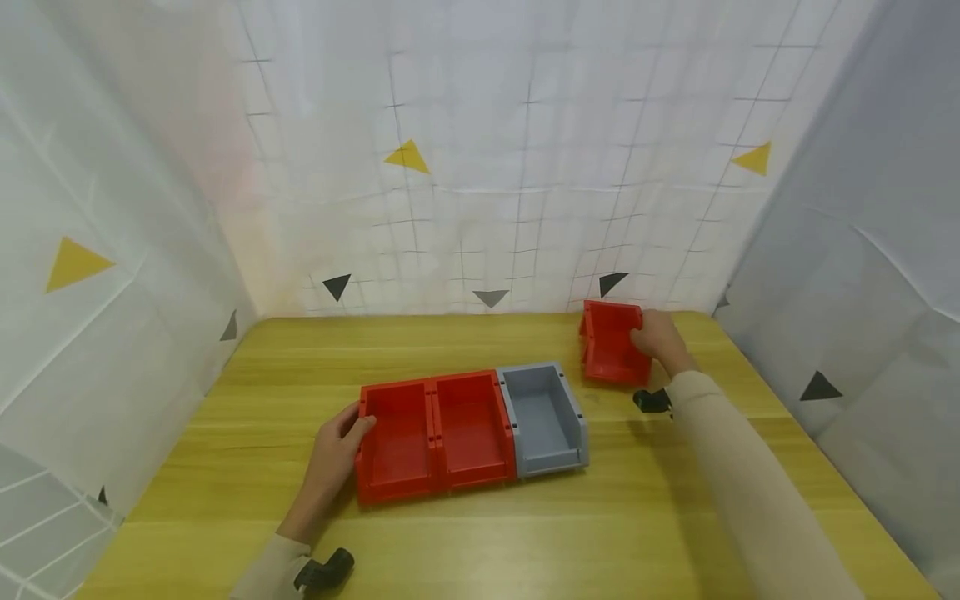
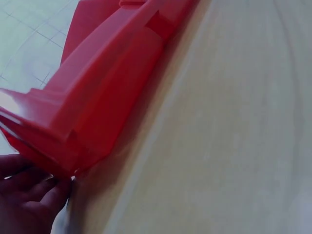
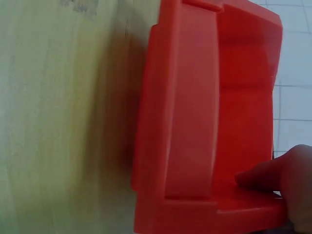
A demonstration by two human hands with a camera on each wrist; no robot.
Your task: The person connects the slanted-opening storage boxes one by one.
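Observation:
Two red storage bins and one grey bin stand side by side in a row on the table. My left hand [image 1: 337, 448] holds the left wall of the leftmost red bin [image 1: 397, 442], thumb over its rim; the middle red bin [image 1: 472, 429] touches it, and the grey bin [image 1: 542, 412] closes the row at the right. In the left wrist view, fingers curl at the corner of a red bin [image 2: 105, 107]. Further back on the right, my right hand [image 1: 660, 340] grips another red bin [image 1: 615, 343] by its right wall, thumb inside. The right wrist view shows this bin [image 3: 192, 112] tilted.
The wooden table [image 1: 487, 550] runs back to a white sheet [image 1: 480, 208] with grid lines and coloured triangles. Similar sheets hang on the left and right sides. A black device [image 1: 326, 571] is strapped at the left wrist and another [image 1: 651, 401] at the right.

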